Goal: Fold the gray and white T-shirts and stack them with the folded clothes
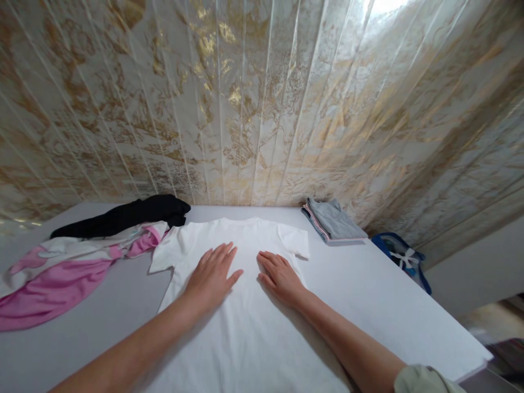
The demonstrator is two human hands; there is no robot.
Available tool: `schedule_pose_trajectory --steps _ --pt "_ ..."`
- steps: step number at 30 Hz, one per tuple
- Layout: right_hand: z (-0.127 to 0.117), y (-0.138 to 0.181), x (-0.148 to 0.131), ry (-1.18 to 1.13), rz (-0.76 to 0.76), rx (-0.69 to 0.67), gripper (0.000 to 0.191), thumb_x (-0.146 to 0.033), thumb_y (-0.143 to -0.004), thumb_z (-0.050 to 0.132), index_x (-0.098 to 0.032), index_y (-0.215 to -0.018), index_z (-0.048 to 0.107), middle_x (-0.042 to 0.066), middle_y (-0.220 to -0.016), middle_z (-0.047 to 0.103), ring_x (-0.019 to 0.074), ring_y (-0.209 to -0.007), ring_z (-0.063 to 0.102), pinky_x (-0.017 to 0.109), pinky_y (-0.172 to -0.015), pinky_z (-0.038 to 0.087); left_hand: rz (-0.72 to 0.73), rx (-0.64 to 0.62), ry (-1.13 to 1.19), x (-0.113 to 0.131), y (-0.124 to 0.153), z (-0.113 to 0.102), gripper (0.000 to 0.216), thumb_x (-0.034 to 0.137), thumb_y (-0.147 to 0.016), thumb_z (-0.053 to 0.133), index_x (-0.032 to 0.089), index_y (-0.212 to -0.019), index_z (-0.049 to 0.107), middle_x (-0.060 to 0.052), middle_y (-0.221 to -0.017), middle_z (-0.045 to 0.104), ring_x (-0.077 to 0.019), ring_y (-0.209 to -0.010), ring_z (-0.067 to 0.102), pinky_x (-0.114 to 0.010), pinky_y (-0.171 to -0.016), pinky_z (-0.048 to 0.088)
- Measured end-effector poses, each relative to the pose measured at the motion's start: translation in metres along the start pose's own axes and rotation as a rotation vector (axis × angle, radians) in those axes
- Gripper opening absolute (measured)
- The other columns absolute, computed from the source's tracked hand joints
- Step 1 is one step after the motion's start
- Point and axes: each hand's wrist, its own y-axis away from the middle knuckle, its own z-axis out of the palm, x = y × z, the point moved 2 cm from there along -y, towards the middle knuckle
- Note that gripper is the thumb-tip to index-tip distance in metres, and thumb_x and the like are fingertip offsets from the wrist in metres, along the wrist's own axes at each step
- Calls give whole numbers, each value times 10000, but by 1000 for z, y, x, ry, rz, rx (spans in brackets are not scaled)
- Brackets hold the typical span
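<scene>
A white T-shirt (pixel 241 333) lies spread flat on the white table (pixel 368 289), collar toward the wall. My left hand (pixel 213 275) rests palm down on the shirt's chest, fingers stretched out and slightly apart. My right hand (pixel 280 275) lies flat beside it, fingers extended toward the left, also pressing on the fabric. Neither hand holds anything. The two hands are a short gap apart near the middle of the shirt.
A pink and white garment (pixel 61 273) and a black garment (pixel 131 214) lie heaped at the table's left. A folded grey stack (pixel 333 219) sits at the back right by the marbled gold wall (pixel 262 98). A blue bag (pixel 403 256) hangs beyond the right edge.
</scene>
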Motion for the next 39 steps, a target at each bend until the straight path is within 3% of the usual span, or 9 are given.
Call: schedule_pose_trajectory --steps 3,6,9,12,18,25,29,32,39 --pt "-17 -3 30 -44 114 167 427 -295 -932 434 -225 -1344 518 78 -1384 529 193 -1264 488 348 -1060 377 -31 -24 -98 -27 -18 26 586 504 -941 371 205 -1442 414 -90 -1545 346 -269 -1435 282 -471 -1170 175" --pt "-43 -8 80 20 416 323 407 -304 -922 426 -223 -1308 526 91 -1282 581 200 -1109 589 345 -932 463 3 -42 -107 -36 -17 38 585 524 -947 342 247 -1459 394 -53 -1565 300 -257 -1453 240 -479 -1180 148" --pt "-60 -14 123 128 762 274 410 -385 -877 504 -170 -1219 577 137 -1187 614 238 -1031 618 338 -815 485 -2 -45 -101 -35 -13 36 577 526 -946 341 256 -1453 404 -51 -1563 304 -257 -1450 247 -486 -1177 154" --pt "-60 -19 141 140 904 198 351 -418 -797 589 -156 -1025 644 137 -1052 655 259 -962 633 318 -728 477 -8 -50 -106 -33 -14 33 574 516 -947 351 252 -1454 404 -47 -1567 294 -255 -1452 243 -480 -1178 158" --pt "-44 -26 138 61 876 274 164 -250 -784 507 -190 -863 637 75 -852 670 218 -793 636 289 -659 438 -3 -32 -117 -36 -15 37 560 504 -949 360 259 -1451 410 -37 -1563 304 -255 -1449 253 -478 -1178 163" --pt "-48 -35 139 -47 791 423 385 -234 -807 407 -126 -1143 561 100 -959 671 201 -815 628 280 -708 461 -12 -40 -114 -36 -15 36 564 507 -946 360 259 -1450 410 -30 -1563 305 -250 -1447 256 -473 -1175 167" --pt "-55 -42 103 -116 505 500 456 -229 -850 409 -176 -1294 499 90 -1070 673 184 -798 620 307 -778 465 -10 -49 -103 -36 -16 36 568 509 -944 362 253 -1448 413 -35 -1568 292 -253 -1450 247 -476 -1175 164" --pt "-60 -47 75 -269 229 399 518 -303 -885 468 -243 -1397 414 59 -1102 681 141 -677 613 285 -713 485 -18 -64 -108 -35 -17 35 567 496 -948 363 248 -1456 403 -33 -1572 279 -253 -1452 241 -480 -1175 167" --pt "-60 -44 92 -133 351 563 431 -301 -928 350 -133 -1272 548 157 -1192 632 227 -1018 624 392 -925 476 -19 -70 -117 -34 -16 34 562 497 -947 357 252 -1450 413 -29 -1568 287 -249 -1450 249 -481 -1173 171"
